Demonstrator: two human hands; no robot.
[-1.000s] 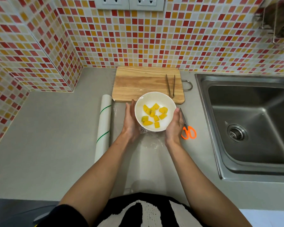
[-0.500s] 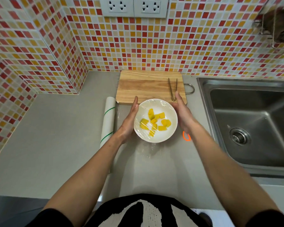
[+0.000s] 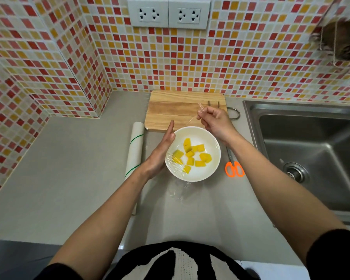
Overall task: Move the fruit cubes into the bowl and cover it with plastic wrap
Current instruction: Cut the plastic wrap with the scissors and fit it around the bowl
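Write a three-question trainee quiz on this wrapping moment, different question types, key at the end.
1. True or false: the fruit cubes lie on the cutting board.
2. Which hand pinches the plastic wrap? A left hand B right hand
3. Fill in: the orange-handled scissors lie between the white bowl and the ____.

Key: 1 false, they are in the bowl; 2 B; 3 sink.

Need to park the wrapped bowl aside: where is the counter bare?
Bare counter left of the wrap roll, toward the tiled corner. Crowded: scissors between bowl and sink; cutting board behind.
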